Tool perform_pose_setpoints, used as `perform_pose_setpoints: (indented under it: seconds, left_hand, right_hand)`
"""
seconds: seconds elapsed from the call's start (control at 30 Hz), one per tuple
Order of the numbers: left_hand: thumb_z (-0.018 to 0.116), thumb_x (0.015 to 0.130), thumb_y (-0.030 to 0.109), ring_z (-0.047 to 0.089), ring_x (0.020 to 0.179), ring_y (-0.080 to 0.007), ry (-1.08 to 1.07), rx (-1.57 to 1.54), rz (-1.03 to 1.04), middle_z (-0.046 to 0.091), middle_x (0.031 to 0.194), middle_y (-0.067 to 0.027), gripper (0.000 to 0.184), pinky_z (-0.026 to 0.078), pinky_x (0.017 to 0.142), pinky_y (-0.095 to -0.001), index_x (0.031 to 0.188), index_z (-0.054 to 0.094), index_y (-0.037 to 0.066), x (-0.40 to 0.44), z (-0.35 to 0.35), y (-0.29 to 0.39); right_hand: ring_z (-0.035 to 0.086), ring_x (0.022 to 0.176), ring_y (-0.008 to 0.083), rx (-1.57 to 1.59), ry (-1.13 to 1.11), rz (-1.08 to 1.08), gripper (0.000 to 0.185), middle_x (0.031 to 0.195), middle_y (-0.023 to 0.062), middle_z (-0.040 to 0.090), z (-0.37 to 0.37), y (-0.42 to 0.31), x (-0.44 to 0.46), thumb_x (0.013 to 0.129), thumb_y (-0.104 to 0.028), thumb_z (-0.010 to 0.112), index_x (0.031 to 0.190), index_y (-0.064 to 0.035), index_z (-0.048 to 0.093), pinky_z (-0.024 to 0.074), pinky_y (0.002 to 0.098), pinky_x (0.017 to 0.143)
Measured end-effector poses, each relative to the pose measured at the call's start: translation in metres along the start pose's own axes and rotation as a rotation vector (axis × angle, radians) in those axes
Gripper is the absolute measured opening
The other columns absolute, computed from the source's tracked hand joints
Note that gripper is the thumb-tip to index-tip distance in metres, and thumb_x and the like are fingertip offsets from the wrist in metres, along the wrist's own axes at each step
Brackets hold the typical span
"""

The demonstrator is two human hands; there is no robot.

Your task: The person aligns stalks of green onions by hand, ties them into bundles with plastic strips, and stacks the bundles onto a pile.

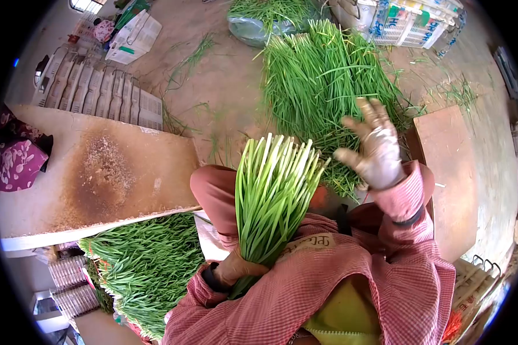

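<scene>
My left hand [240, 268] is wrapped round the leafy lower part of a bunch of garlic chives [276, 195], held in front of my body with the pale cut ends pointing up and away. My right hand [377, 146], which seems to wear a thin, light-coloured glove, is raised to the right of the bunch. Its fingers are spread and nothing is in them. Beneath and beyond it, a large heap of loose chives [328, 80] lies on the floor.
To my left stands a stained board table [172, 172], with more chives [149, 270] piled below it. A brown board [450, 172] is at my right. White crates [103, 89] are stacked at the back left, others [408, 26] at the back right. A plastic-wrapped bundle of greens [265, 29] lies far ahead.
</scene>
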State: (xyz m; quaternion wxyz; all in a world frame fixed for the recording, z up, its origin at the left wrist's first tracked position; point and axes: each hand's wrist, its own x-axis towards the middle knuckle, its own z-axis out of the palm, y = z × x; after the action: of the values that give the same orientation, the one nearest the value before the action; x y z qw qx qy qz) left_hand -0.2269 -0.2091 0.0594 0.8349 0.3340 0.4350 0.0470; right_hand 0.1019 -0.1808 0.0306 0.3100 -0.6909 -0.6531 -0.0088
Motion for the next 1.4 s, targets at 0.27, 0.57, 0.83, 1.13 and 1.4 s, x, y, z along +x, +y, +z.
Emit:
perform_pose_setpoints:
  seconds: [0.27,0.57,0.83,1.13,1.4]
  left_hand:
    - [0.071,0.059,0.0,0.053,0.084,-0.0169,-0.049,0.002,-0.095,0.056,0.093,-0.0061,0.057,0.043,0.075,-0.0273,0.111,0.049,0.002,0.004,-0.006,0.006]
    - [0.073,0.061,0.009,0.055,0.08,-0.0163,-0.308,0.411,0.001,0.057,0.089,-0.007,0.055,0.047,0.069,-0.0262,0.109,0.048,0.0,0.123,0.059,0.05]
    - [0.063,0.072,0.002,0.055,0.09,-0.02,-0.786,0.387,0.21,0.058,0.096,-0.0059,0.028,0.047,0.074,-0.0312,0.098,0.053,0.002,0.199,0.314,0.006]
    - [0.061,0.067,0.004,0.057,0.074,-0.0155,-0.969,0.125,-0.381,0.057,0.089,-0.0057,0.059,0.048,0.064,-0.0275,0.122,0.04,0.004,0.265,0.281,0.0]
    - [0.06,0.063,-0.005,0.058,0.074,-0.021,-1.204,-0.384,-0.074,0.057,0.09,-0.005,0.105,0.041,0.074,-0.0338,0.138,-0.008,0.026,0.286,0.207,0.019]
  right_hand:
    - [0.043,0.112,0.0281,-0.267,-0.131,0.428,0.038,0.115,0.0152,0.05,0.052,0.067,-0.002,0.076,-0.03,0.061,0.106,-0.0074,0.053,0.0372,0.0372,0.09]
    - [0.023,0.126,0.026,1.433,0.247,0.602,0.108,0.133,0.0195,0.029,0.0,-0.04,-0.076,0.061,-0.026,0.079,0.137,-0.0033,0.005,0.0195,0.0332,0.103]
    - [0.06,0.084,0.0242,1.26,0.824,0.995,0.042,0.096,0.014,0.061,-0.159,0.077,-0.163,0.07,-0.002,0.067,0.107,0.0032,0.049,0.0504,0.035,0.076]
    - [0.056,0.096,0.0234,1.355,0.644,0.576,0.071,0.116,0.0168,0.051,-0.141,0.127,-0.226,0.078,-0.036,0.062,0.13,0.0003,0.029,0.048,0.0286,0.075]
    - [0.053,0.057,0.0158,0.68,0.182,1.854,0.018,0.064,0.0038,0.057,0.137,0.194,-0.4,0.082,-0.019,0.059,0.096,-0.0076,0.058,0.0444,0.0304,0.051]
